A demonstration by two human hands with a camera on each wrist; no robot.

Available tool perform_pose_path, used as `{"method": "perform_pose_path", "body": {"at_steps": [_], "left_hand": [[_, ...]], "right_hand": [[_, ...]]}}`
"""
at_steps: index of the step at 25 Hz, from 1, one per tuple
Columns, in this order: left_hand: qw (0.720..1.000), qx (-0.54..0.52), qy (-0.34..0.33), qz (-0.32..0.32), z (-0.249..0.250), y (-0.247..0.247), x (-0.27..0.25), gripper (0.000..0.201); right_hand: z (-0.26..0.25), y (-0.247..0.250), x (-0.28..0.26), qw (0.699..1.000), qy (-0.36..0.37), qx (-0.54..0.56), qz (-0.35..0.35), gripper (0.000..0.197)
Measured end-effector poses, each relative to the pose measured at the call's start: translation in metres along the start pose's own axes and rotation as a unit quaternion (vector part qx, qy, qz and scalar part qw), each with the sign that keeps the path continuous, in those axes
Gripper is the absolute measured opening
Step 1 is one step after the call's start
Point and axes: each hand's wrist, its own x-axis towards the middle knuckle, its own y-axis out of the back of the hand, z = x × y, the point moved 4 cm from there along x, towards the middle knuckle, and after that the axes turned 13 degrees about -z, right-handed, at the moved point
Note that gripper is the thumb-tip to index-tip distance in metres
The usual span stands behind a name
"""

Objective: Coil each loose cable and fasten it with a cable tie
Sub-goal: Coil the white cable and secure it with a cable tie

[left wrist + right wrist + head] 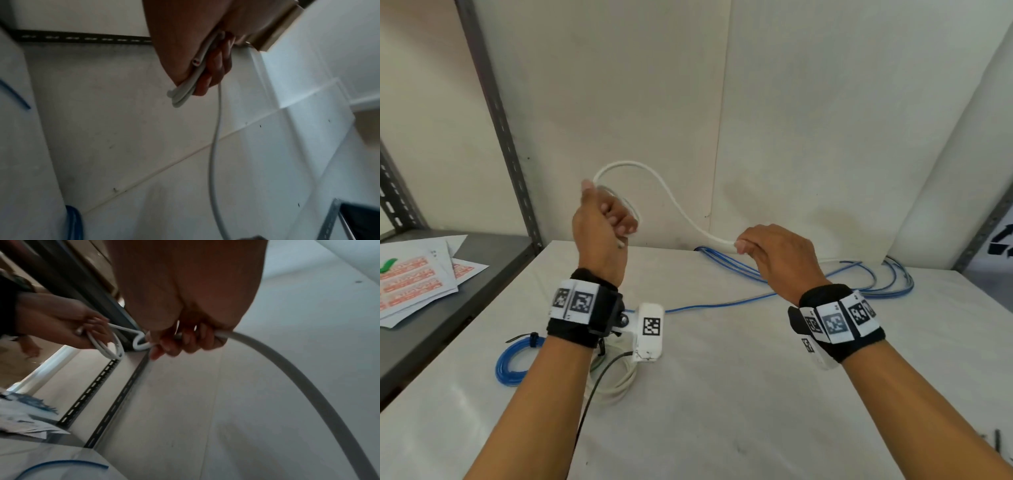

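A: Head view, L to R: the left hand (602, 219) is raised, fingers curled round a few small loops of the white cable (671, 195), cut end poking out below the fist. From there the cable arcs up, then runs down and rightward to the right hand (770, 250).

B: So the free run lies left-right betw. the two hands?

A: Yes, roughly. The right hand sits lower, nearer the table (722, 394), fingers closed round the cable. Right wrist view shows the rest trailing out behind that fist, down toward the table.

B: Which hand is nearer the coil?

A: The left one holds it; the right one likely has to carry its section across to the left for the next loop.

B: Other cables?

A: Blue coil (513, 363) w/ a black tie near left, a white coil next to it, loose blue cable (876, 284) far right, untied.
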Motion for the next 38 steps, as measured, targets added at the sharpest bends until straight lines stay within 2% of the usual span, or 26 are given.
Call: {"method": "perform_pose_path", "body": {"at_steps": [2,4,6,8,10,13,15,16,18,20,22,26,29,31,33,35,38], "left_hand": [[0.997,0.073,0.004,-0.026,-0.005,-0.015,-0.004,0.046],[0.977,0.196,0.004,-0.081,-0.014,-0.029,-0.008,0.046],[0.915,0.374,-0.006,-0.153,-0.024,-0.040,-0.017,0.053],[0.848,0.477,-0.002,-0.230,-0.034,-0.050,-0.029,0.059],[0.831,0.474,0.042,-0.289,-0.041,-0.060,-0.039,0.057],[0.845,0.410,0.135,-0.314,-0.041,-0.069,-0.043,0.052],[0.876,0.260,0.234,-0.331,-0.044,-0.074,-0.048,0.049],[0.883,0.172,0.276,-0.338,-0.045,-0.076,-0.051,0.048],[0.878,0.055,0.322,-0.349,-0.045,-0.078,-0.053,0.047],[0.865,0.003,0.346,-0.362,-0.049,-0.077,-0.054,0.047],[0.855,-0.034,0.365,-0.368,-0.052,-0.073,-0.054,0.047],[0.835,-0.123,0.387,-0.371,-0.058,-0.069,-0.053,0.047],[0.846,-0.102,0.390,-0.348,-0.058,-0.071,-0.055,0.051],[0.877,0.007,0.363,-0.316,-0.059,-0.073,-0.055,0.054],[0.894,0.080,0.338,-0.284,-0.060,-0.072,-0.053,0.055],[0.894,0.034,0.356,-0.270,-0.063,-0.068,-0.052,0.053],[0.888,-0.018,0.378,-0.262,-0.066,-0.061,-0.050,0.049]], "right_hand": [[-0.017,0.000,0.001,0.995,0.052,-0.012,-0.082,0.052],[-0.032,0.001,-0.002,0.989,0.087,0.001,-0.123,0.048],[-0.043,0.012,-0.003,0.987,0.098,0.052,-0.117,0.042],[-0.051,0.029,0.000,0.985,0.107,0.113,-0.078,0.043],[-0.054,0.042,0.002,0.982,0.112,0.148,-0.031,0.043],[-0.053,0.049,0.000,0.969,0.108,0.219,0.038,0.038],[-0.053,0.049,-0.003,0.954,0.100,0.264,0.104,0.035],[-0.055,0.048,-0.005,0.951,0.092,0.258,0.144,0.034],[-0.061,0.042,-0.006,0.952,0.061,0.206,0.217,0.035],[-0.069,0.034,-0.008,0.953,0.019,0.166,0.254,0.035],[-0.070,0.027,-0.008,0.950,-0.019,0.170,0.262,0.036],[-0.065,0.017,-0.004,0.939,-0.036,0.255,0.230,0.036],[-0.062,0.011,-0.003,0.914,-0.064,0.328,0.231,0.039],[-0.060,0.008,-0.001,0.886,-0.095,0.366,0.269,0.039],[-0.056,0.002,0.001,0.858,-0.127,0.399,0.297,0.038],[-0.054,-0.003,0.003,0.854,-0.139,0.409,0.291,0.038],[-0.052,-0.006,0.001,0.871,-0.108,0.410,0.250,0.039]]}}
